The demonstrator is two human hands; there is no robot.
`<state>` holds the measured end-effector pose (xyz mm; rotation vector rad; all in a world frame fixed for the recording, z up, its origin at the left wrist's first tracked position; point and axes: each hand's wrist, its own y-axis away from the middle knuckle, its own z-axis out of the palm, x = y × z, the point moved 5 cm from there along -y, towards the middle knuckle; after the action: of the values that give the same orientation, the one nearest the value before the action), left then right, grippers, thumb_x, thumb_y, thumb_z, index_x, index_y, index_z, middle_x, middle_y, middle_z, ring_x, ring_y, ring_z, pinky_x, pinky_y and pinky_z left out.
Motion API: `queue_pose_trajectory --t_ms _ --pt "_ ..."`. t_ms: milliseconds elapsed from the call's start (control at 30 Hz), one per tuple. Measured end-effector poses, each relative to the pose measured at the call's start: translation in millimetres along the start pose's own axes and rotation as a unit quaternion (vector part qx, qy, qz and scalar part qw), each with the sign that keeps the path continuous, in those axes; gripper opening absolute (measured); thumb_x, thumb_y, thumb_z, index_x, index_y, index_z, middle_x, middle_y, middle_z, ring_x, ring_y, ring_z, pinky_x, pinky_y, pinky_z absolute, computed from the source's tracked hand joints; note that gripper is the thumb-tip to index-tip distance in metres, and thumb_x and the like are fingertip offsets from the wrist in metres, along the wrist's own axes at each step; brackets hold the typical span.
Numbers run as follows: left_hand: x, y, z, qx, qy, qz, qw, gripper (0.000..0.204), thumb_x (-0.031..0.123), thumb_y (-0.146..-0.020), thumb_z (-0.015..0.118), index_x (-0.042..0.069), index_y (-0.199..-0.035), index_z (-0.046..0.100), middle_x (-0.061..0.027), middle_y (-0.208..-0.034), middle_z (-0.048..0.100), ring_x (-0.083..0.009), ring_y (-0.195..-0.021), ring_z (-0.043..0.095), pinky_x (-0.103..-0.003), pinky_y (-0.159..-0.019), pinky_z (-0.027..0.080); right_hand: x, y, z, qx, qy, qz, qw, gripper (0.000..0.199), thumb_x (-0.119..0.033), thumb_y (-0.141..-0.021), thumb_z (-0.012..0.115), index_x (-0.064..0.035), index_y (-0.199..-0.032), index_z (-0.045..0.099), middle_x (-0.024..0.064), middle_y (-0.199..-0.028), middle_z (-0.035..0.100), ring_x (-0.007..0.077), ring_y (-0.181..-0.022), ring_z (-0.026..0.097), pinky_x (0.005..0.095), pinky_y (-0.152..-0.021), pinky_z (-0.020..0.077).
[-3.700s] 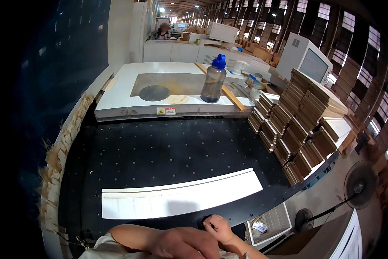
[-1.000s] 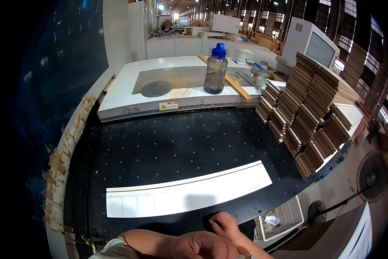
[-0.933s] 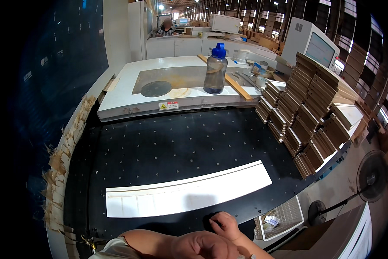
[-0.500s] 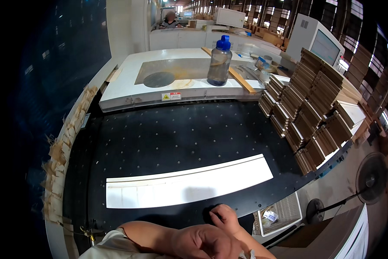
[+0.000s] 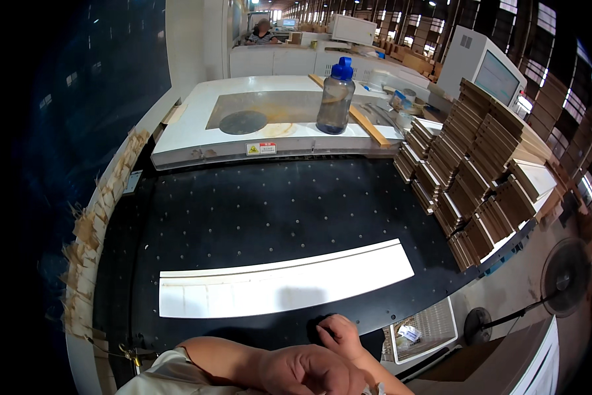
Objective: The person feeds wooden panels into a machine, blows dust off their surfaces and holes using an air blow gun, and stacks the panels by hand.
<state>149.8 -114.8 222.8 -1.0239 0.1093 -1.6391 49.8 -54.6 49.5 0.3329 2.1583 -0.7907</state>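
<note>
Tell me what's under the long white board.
The black table shows on every side of the white board, which lies on it. Whatever is directly beneath the board is covered and can't be seen.

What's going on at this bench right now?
A long white panel lies on a black table, untouched. The person's right hand, loosely curled, is by the near edge; the left hand is low beside the right forearm. Neither appears to grip anything. Boards are stacked at the table's right side, and a bottle stands beyond.
</note>
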Motion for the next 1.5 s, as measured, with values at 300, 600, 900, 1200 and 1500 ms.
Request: queue_pose_trajectory --t_ms 300,600,900,1200,1500 --pt "-9.0 8.9 -14.5 -0.011 0.015 -0.016 1.0 0.017 0.018 -0.085 0.065 0.002 -0.086 0.059 -0.0076 -0.09 0.059 -0.0204 -0.084 0.056 -0.034 -0.075 0.044 -1.3 -1.5 0.6 -0.023 0.004 0.038 0.999 0.004 -0.003 -0.077 0.063 -0.0014 -0.078 0.06 0.0137 -0.074 0.058 0.0331 -0.071 0.056 0.0389 -0.062 0.0452" --pt "9.4 89.3 -119.5 0.242 -0.866 -0.181 0.398 0.06 0.034 -0.079 0.065 0.006 -0.128 0.045 -0.0169 -0.134 0.037 -0.0351 -0.129 0.03 -0.051 -0.104 0.026 -2.2 -1.7 2.5 -0.027 0.062 0.01 0.998 0.006 -0.004 -0.076 0.064 -0.0035 -0.075 0.058 0.0118 -0.071 0.058 0.0295 -0.066 0.056 0.0355 -0.059 0.0438" --pt "6.0 155.1 -165.9 0.33 -0.836 -0.314 0.305 0.086 0.055 -0.069 0.069 0.01 -0.136 0.038 -0.0226 -0.144 0.026 -0.0402 -0.138 0.016 -0.067 -0.103 0.011 0.8 -3.2 6.9 -0.021 0.006 -0.015 1.0 0.008 -0.003 -0.075 0.066 -0.0039 -0.074 0.058 0.0108 -0.068 0.056 0.0268 -0.06 0.054 0.0342 -0.056 0.0419" --pt "6.8 154.5 -166.7 0.314 -0.85 -0.3 0.297 0.083 0.057 -0.071 0.065 0.01 -0.135 0.041 -0.0233 -0.141 0.03 -0.0414 -0.134 0.02 -0.067 -0.102 0.014 -10.9 -7.9 10.3 -0.055 0.048 -0.022 0.997 0.006 -0.006 -0.081 0.06 -0.0043 -0.075 0.058 0.0165 -0.074 0.058 0.0353 -0.068 0.055 0.0413 -0.061 0.0446" --pt "9.5 157.8 -166.2 0.31 -0.845 -0.294 0.321 0.081 0.056 -0.072 0.065 0.011 -0.135 0.041 -0.0231 -0.142 0.029 -0.0401 -0.136 0.019 -0.065 -0.104 0.011 -17.1 -12.8 11.3 -0.05 0.05 -0.032 0.997 0.003 -0.005 -0.079 0.06 -0.0045 -0.076 0.059 0.0156 -0.074 0.059 0.0343 -0.067 0.057 0.0402 -0.059 0.0455"
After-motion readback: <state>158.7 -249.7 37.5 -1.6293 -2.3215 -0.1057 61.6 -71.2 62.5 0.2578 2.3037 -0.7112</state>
